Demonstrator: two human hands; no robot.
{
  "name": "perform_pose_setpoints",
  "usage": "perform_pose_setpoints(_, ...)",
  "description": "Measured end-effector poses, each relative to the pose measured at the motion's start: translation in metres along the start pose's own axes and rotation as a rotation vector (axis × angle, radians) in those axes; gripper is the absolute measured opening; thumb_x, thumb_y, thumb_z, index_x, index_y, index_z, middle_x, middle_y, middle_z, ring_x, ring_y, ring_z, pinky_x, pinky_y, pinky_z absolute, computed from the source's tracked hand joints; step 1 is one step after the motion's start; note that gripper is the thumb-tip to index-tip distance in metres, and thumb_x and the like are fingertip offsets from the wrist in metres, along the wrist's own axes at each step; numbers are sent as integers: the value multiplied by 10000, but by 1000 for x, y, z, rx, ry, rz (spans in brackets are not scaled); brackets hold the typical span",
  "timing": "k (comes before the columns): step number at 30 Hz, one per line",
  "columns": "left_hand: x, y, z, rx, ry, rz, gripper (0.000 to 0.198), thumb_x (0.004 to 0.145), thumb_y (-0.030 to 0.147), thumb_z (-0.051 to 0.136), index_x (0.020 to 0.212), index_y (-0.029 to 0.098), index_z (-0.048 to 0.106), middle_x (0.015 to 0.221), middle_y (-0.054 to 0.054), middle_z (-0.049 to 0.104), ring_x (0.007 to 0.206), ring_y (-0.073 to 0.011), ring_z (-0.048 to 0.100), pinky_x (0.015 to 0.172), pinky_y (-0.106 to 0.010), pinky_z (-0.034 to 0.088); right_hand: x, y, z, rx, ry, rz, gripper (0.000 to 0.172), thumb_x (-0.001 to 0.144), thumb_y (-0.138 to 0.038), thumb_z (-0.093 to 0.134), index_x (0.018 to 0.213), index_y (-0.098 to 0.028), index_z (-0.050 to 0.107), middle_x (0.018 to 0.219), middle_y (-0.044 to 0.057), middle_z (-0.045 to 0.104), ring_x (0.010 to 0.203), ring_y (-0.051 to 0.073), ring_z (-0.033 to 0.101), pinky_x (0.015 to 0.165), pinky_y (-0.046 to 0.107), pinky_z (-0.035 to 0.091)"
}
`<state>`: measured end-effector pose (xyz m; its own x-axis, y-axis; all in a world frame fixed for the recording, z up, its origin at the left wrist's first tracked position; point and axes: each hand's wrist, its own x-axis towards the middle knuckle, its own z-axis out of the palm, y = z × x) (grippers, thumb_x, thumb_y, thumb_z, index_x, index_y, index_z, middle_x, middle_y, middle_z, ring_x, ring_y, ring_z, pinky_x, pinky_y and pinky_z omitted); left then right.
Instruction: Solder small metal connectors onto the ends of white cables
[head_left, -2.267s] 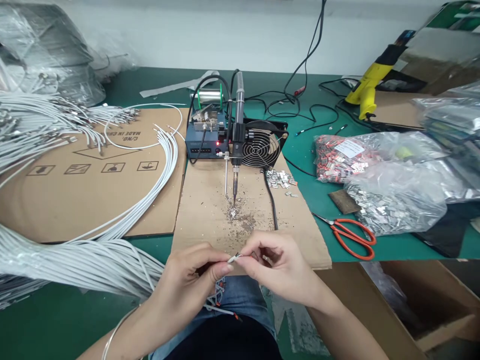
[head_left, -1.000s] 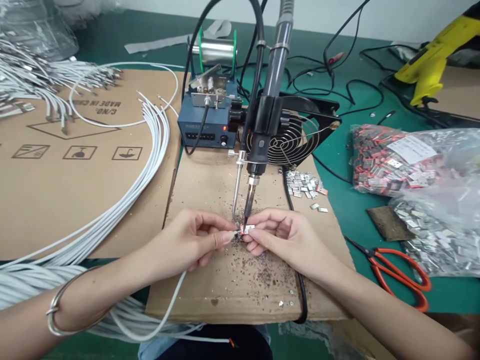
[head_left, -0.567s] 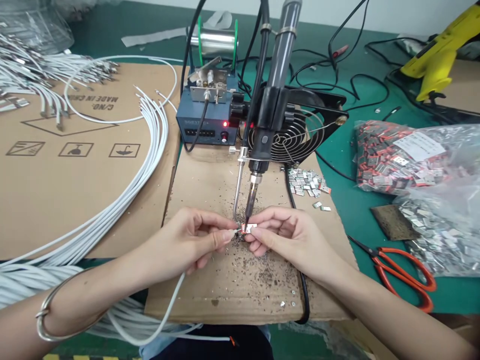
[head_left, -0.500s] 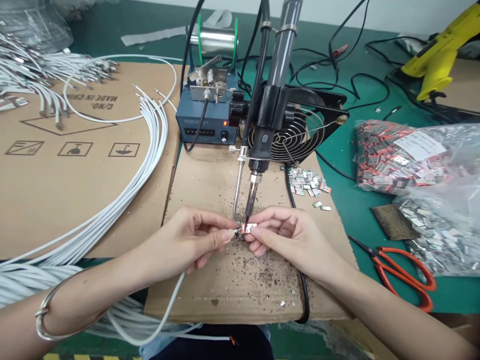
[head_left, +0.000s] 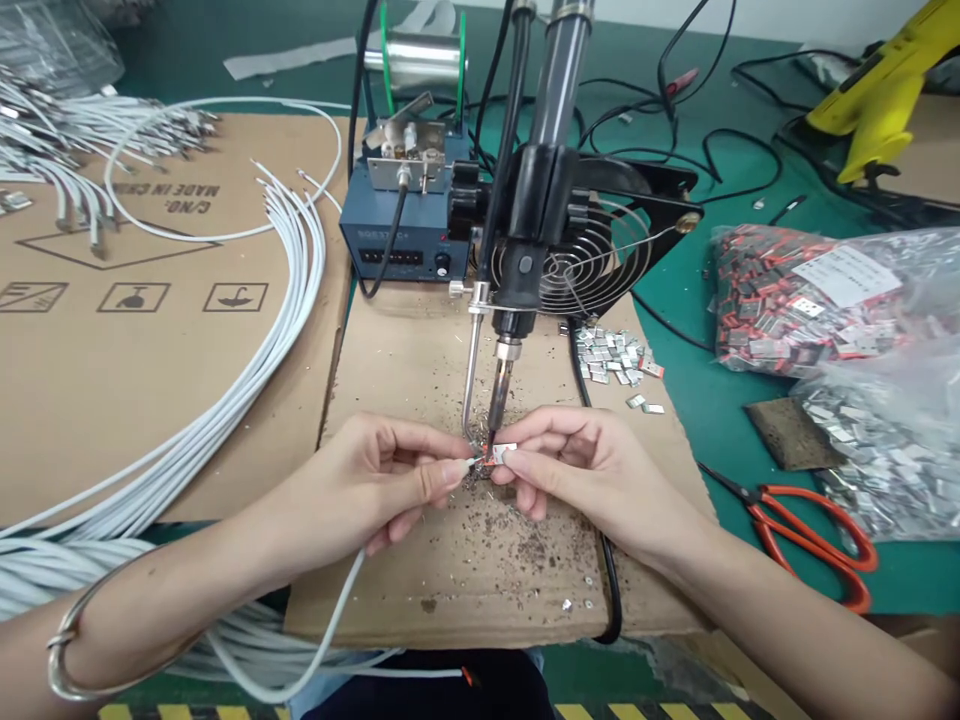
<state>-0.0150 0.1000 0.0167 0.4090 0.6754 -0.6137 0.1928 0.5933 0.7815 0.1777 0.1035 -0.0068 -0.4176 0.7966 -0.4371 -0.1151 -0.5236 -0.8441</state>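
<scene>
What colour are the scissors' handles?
Orange. The scissors show best in the head view, lying on the green table at the right.

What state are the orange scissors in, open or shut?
Shut: the orange scissors lie on the green table with both blades together as one line.

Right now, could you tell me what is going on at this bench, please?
A person is working under a fixed soldering iron. The left hand pinches the end of a white cable, and the right hand pinches a small metal connector. The two parts meet right at the iron's tip, above a cardboard sheet speckled with solder bits. More loose connectors lie beside the fan.
</scene>
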Motion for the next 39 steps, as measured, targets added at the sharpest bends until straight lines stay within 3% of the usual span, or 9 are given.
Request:
perform_pose_setpoints(16, 0, -2, -1, -56, 10, -1, 167, 714, 265, 641, 794, 118, 643, 539, 60, 525, 331, -3, 368, 277, -92, 301, -1, 0, 1, -38, 34, -2, 130, 664, -208, 739, 758, -151, 668, 646, 19, 712, 413, 44, 537, 373, 141, 439)
perform_pose_setpoints(25, 2, -1, -3, 75, 45, -53, 243, 702, 311, 630, 832, 106, 641, 530, 47, 520, 335, -17, 372, 290, -116, 299, 0, 2, 3, -130, 64, -25, 130, 687, -208, 698, 786, -142, 646, 653, 26, 700, 414, 52, 535, 367, 159, 446)
perform_pose_setpoints(30, 4, 0, -3, 137, 2, -51, 243, 732, 314, 604, 844, 106, 659, 392, 81, 421, 332, -38, 339, 286, -110, 280, -1, 2, 4, -145, 68, -42, 110, 677, -179, 690, 767, -142, 639, 642, 14, 685, 422, 51, 536, 381, 158, 441)
perform_pose_setpoints(39, 3, 5, -4, 145, -28, -68, 185, 767, 299, 591, 781, 129, 662, 424, 73, 420, 339, -42, 333, 285, -122, 283, 1, -3, 5, -102, 56, -35, 95, 646, -166, 711, 721, -155, 653, 615, 9, 688, 399, 44, 491, 365, 157, 412)
